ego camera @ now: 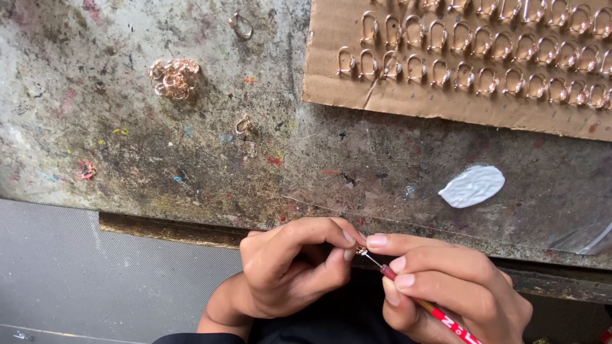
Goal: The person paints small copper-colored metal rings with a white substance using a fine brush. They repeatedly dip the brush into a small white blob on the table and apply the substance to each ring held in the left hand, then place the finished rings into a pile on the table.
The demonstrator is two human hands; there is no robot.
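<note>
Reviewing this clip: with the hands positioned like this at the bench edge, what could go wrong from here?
1. The left hand pinches a tiny metal piece beyond the table edge; if it slips, it would likely fall out of sight.
2. The right hand works the red tool tip right beside the left fingertips, so a slip could smear or poke them.
3. The white blob lies uncovered and may dry or pick up grime.
</note>
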